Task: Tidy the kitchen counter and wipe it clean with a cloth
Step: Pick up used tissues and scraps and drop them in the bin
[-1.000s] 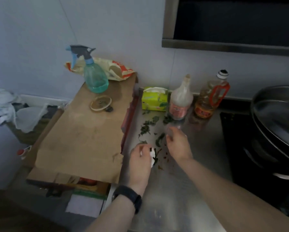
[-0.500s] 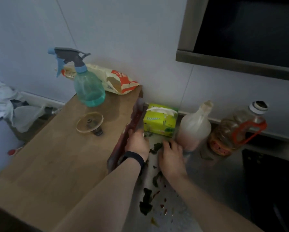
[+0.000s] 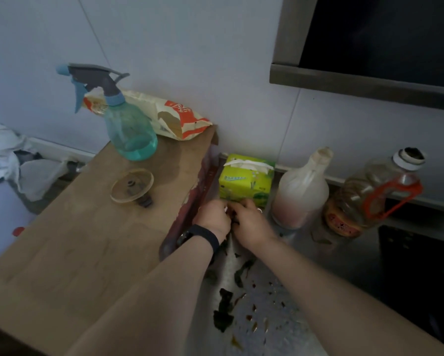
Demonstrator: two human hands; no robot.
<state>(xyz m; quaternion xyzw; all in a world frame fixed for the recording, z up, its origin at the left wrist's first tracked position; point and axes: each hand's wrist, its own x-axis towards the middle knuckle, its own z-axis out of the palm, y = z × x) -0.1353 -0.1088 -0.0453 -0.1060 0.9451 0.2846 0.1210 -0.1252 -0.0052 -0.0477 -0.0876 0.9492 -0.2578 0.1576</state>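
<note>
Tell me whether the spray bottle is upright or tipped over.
Upright: the spray bottle stands on its base on the brown cardboard, trigger head uppermost.

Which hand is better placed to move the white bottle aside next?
Right, probably. The right hand lies between the left hand and the white bottle, so it reaches without crossing. Both hands seem busy gathering leaf scraps, though.
</note>
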